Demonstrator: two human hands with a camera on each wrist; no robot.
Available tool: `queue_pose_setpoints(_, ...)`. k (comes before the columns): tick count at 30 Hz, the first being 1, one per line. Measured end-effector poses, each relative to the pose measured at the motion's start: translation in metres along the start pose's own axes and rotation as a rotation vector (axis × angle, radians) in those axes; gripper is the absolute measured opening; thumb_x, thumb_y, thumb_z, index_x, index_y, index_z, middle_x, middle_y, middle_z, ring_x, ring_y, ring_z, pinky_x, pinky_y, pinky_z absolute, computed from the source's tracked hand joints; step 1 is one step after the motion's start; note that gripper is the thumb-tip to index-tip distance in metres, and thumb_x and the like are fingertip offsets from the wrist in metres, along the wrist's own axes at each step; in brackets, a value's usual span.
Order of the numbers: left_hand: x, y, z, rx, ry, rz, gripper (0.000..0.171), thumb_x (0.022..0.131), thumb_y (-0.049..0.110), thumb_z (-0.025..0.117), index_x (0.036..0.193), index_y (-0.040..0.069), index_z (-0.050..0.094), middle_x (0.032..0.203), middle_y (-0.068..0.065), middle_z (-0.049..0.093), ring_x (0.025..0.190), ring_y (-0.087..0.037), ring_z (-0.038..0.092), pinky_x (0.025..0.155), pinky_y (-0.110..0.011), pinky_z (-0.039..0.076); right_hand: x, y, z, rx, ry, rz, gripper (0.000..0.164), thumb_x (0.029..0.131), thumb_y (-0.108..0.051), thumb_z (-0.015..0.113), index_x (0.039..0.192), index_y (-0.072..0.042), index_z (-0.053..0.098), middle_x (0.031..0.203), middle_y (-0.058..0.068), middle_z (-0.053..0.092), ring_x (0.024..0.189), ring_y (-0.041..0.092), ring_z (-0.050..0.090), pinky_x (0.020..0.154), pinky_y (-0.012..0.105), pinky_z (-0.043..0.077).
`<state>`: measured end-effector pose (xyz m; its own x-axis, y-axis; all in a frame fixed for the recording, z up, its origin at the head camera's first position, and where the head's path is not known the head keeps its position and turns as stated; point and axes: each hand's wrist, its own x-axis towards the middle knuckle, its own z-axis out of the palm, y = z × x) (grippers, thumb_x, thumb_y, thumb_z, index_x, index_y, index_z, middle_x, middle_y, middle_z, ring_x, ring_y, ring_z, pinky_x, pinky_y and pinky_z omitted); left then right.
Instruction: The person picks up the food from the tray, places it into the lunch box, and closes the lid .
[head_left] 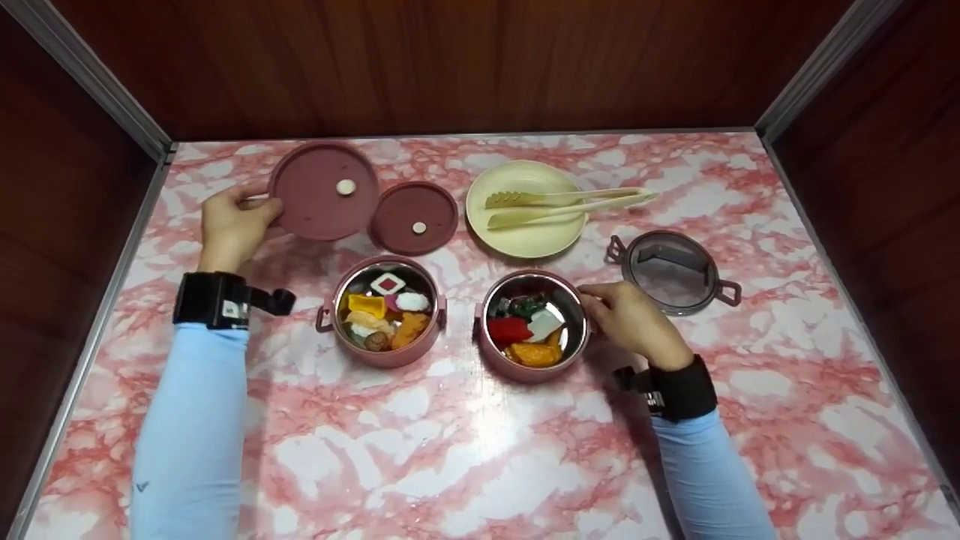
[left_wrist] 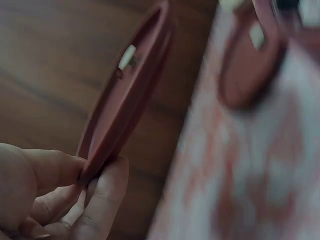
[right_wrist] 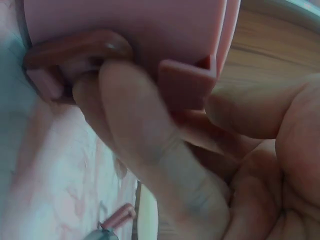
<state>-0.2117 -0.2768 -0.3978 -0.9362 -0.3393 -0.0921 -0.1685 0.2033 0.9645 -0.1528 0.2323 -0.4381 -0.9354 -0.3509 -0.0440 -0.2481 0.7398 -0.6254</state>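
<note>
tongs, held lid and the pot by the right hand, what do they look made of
Tongs: probably plastic, matte cream, one even colour throughout.
Held lid: plastic or silicone, matte dull red; its smooth, even surface leaves that open.
Pot: likely plastic outside, smooth pink, with a moulded-looking tab; inside seemingly polished metal, given its bright highlights.

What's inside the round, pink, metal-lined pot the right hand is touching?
The pink pot holds a glossy red piece, a lumpy orange piece, a pale grey piece and dark green pieces. Anything beneath them is covered, so I cannot tell.
</note>
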Motion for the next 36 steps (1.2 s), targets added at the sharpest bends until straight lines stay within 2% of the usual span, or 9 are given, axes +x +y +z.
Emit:
queue_pose_setpoints(4,-0.03,0.021,0.031,-0.136,-0.02,0.051,0.038,0.092,0.001,0.067,0.128,-0.004,0.06,0.099,-0.012,0.067,0.077,-0.015,0.071,0.071,-0.028,0.059,-0.007,-0.003,-0.007,0.018,0.097,0.028,0.032,0.101,-0.015,0.059,0.127,0.001,0.066,0.092,0.011,0.072,0.074,0.018,0.065,0.067,0.031,0.053)
queue_pose_setpoints(7,-0.056,0.03,0.057,-0.108,-0.057,0.086,0.037,0.092,0.005,0.068,0.129,0.003,0.062,0.113,-0.015,0.064,0.09,-0.021,0.068,0.077,-0.029,0.059,-0.013,-0.011,-0.012,0.071,0.208,-0.026,0.031,0.1,-0.012,0.06,0.127,0.001,0.066,0.092,0.013,0.073,0.074,0.023,0.07,0.062,0.028,0.056)
queue_pose_setpoints(10,-0.081,0.032,0.085,-0.089,-0.092,0.154,0.036,0.092,0.007,0.07,0.127,0.007,0.063,0.115,-0.015,0.065,0.095,-0.024,0.066,0.078,-0.031,0.059,-0.018,-0.022,-0.015,0.165,0.274,-0.103,0.03,0.099,-0.012,0.061,0.126,0.0,0.067,0.095,0.014,0.074,0.075,0.027,0.072,0.064,0.028,0.059)
queue_pose_setpoints(15,-0.117,0.025,0.132,-0.071,-0.175,0.281,0.032,0.09,0.005,0.071,0.122,0.004,0.066,0.105,-0.01,0.068,0.085,-0.025,0.066,0.07,-0.032,0.059,-0.026,-0.037,-0.019,0.307,0.317,-0.128,0.034,0.1,-0.019,0.061,0.129,-0.004,0.065,0.091,0.012,0.074,0.068,0.017,0.071,0.063,0.027,0.058)
queue_pose_setpoints(18,-0.133,0.021,0.155,-0.067,-0.259,0.273,0.031,0.091,0.005,0.07,0.122,0.004,0.067,0.101,-0.007,0.069,0.076,-0.025,0.065,0.064,-0.032,0.058,-0.028,-0.039,-0.022,0.339,0.338,-0.117,0.034,0.099,-0.018,0.061,0.13,-0.004,0.065,0.089,0.011,0.074,0.065,0.011,0.069,0.061,0.025,0.058)
queue_pose_setpoints(24,-0.151,0.014,0.183,0.011,-0.365,0.259,0.031,0.092,0.007,0.07,0.122,0.003,0.069,0.098,-0.007,0.071,0.07,-0.017,0.067,0.064,-0.033,0.059,-0.025,-0.034,-0.025,0.297,0.289,-0.109,0.036,0.1,-0.024,0.06,0.131,-0.006,0.065,0.081,0.009,0.073,0.063,0.014,0.069,0.06,0.024,0.057)
queue_pose_setpoints(29,-0.157,0.01,0.196,0.076,-0.344,0.308,0.028,0.092,0.011,0.071,0.119,0.003,0.071,0.11,-0.008,0.072,0.09,-0.015,0.069,0.078,-0.027,0.057,-0.021,-0.028,-0.023,0.221,0.241,-0.104,0.034,0.098,-0.015,0.064,0.13,-0.005,0.066,0.075,0.005,0.071,0.059,0.024,0.068,0.054,0.024,0.055)
queue_pose_setpoints(32,-0.158,0.006,0.202,0.051,-0.322,0.334,0.029,0.092,0.012,0.071,0.119,0.001,0.071,0.118,-0.009,0.07,0.101,-0.015,0.067,0.086,-0.025,0.054,-0.019,-0.024,-0.022,0.199,0.205,-0.07,0.033,0.096,-0.01,0.066,0.128,-0.003,0.066,0.076,0.007,0.072,0.059,0.022,0.067,0.053,0.024,0.055)
queue_pose_setpoints(36,-0.161,0.001,0.206,0.021,-0.346,0.346,0.038,0.091,0.009,0.071,0.126,-0.005,0.064,0.122,-0.016,0.067,0.092,-0.018,0.07,0.078,-0.023,0.056,-0.017,-0.02,-0.02,0.171,0.195,-0.04,0.029,0.096,-0.008,0.065,0.123,0.0,0.069,0.084,0.011,0.074,0.06,0.017,0.068,0.054,0.022,0.054)
